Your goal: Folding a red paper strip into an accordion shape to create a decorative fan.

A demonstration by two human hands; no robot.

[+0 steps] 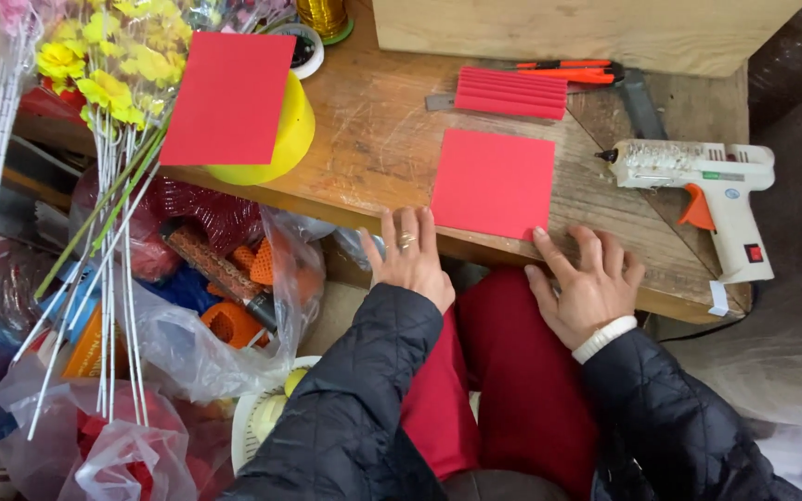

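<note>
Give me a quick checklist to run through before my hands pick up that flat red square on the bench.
1. Red square flat, uncovered: ok.
2. Left hand empty, at bench edge: ok.
3. Right hand empty, beside the square's corner: ok.
4. Glue gun apart from the square: ok.
5. Glue gun hot or cold: cannot tell.
6. Pleated red paper clear of the square: ok.
</note>
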